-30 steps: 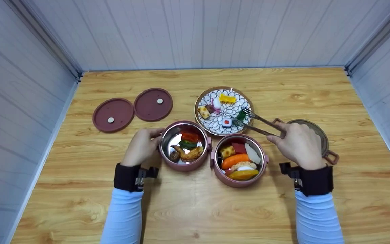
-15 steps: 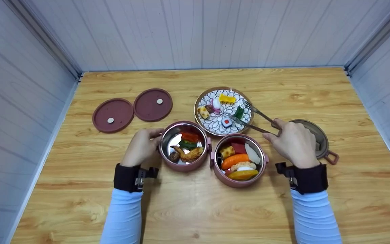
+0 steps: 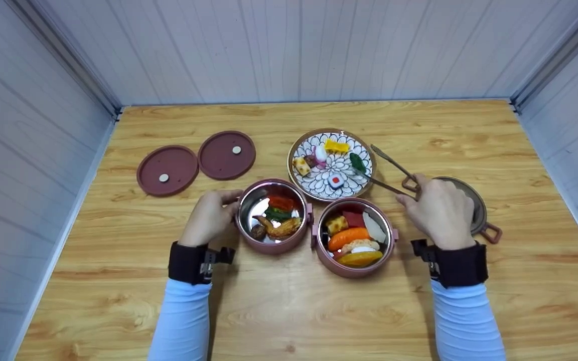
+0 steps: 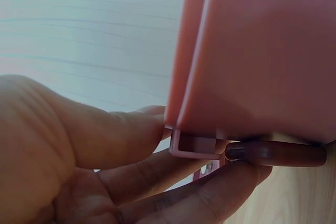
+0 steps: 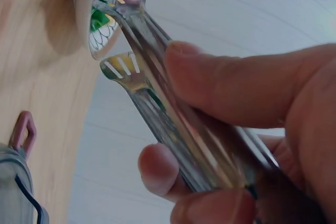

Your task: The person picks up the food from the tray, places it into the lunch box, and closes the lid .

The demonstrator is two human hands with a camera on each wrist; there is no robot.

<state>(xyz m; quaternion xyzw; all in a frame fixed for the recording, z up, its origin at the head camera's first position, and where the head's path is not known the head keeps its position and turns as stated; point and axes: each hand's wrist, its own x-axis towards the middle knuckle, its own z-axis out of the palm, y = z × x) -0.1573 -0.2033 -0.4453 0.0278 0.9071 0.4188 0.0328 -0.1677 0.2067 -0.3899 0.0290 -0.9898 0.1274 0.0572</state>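
In the head view my left hand (image 3: 208,218) holds the side of a pink, steel-lined lunch pot (image 3: 273,247) with toy food inside. The left wrist view shows the thumb by its small side bracket (image 4: 197,155), with fingers below. My right hand (image 3: 442,213) grips metal tongs (image 3: 384,185), their arms spread apart. One tip lies over the flower-patterned plate (image 3: 325,188), just below a green toy vegetable (image 3: 357,163). The other tip is beyond the plate's right rim. Nothing shows between the tips. A sushi roll (image 3: 335,180) and yellow piece (image 3: 337,146) also lie on the plate.
A second pink pot (image 3: 353,272), filled with toy food, stands right of the first. Two maroon lids (image 3: 168,170) lie at the back left. A round brown-rimmed vessel with two handles (image 3: 492,233) sits partly hidden behind my right hand.
The tongs' tips have spread apart, and one has moved right off the plate. The green vegetable has shifted slightly on the plate. My left hand and both pots have stayed put.
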